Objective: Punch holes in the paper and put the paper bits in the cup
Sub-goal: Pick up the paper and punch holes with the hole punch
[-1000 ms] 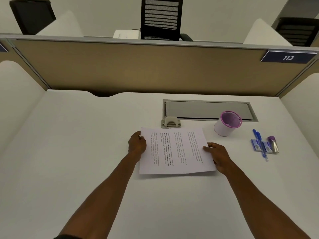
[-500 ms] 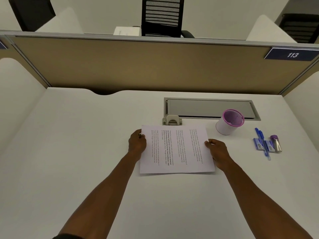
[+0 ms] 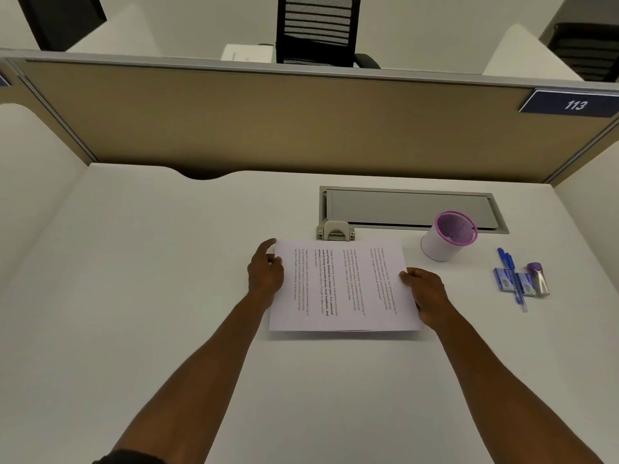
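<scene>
Left hand (image 3: 265,274) and right hand (image 3: 424,293) pinch paper (image 3: 345,286) edges, hole punch (image 3: 335,231) touching paper's far edge, cup (image 3: 447,236) right of it, pen (image 3: 512,279) further right.

Paper (image 3: 341,286) between both hands, before punch (image 3: 336,231)

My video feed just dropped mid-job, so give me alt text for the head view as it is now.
Two hands, left hand and right hand, hold a printed sheet of paper by its side edges on a white desk, its far edge at a beige hole punch. A white cup with a purple rim stands to the right.
</scene>
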Demonstrator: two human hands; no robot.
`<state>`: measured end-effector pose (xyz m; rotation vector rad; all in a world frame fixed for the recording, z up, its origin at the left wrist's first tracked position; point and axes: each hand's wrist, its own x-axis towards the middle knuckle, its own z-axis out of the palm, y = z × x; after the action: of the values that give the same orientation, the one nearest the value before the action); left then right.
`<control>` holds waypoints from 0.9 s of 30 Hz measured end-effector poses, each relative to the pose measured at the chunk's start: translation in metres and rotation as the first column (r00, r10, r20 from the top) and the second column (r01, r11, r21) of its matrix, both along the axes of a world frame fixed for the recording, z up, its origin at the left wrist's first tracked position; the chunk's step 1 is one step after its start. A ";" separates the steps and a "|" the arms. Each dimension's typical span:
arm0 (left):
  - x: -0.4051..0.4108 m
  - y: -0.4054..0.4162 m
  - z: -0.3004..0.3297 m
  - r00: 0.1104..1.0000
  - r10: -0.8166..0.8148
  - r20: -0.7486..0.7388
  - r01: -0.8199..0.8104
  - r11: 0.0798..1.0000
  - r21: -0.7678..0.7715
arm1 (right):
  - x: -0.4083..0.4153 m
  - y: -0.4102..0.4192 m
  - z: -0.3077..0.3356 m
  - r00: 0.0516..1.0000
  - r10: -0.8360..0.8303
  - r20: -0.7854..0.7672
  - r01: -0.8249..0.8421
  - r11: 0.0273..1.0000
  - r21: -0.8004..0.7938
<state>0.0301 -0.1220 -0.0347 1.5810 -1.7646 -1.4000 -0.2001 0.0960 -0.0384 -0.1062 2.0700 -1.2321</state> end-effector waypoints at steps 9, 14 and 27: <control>-0.003 -0.005 -0.005 0.999 -0.015 0.030 0.014 1.000 0.016 | 0.002 -0.006 0.006 1.000 -0.004 0.004 0.004 1.000 0.006; -0.006 -0.007 -0.008 0.999 -0.019 0.043 0.018 1.000 0.022 | -0.001 -0.007 0.005 1.000 0.007 0.006 -0.007 1.000 0.007; -0.010 -0.014 -0.010 0.999 -0.023 0.048 0.024 1.000 -0.011 | -0.006 -0.019 -0.008 0.997 -0.027 -0.070 0.028 0.999 0.022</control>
<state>0.0202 -0.1365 -0.0447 1.6059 -1.8212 -1.3704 -0.2061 0.0773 -0.0459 -0.1116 2.1516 -1.2361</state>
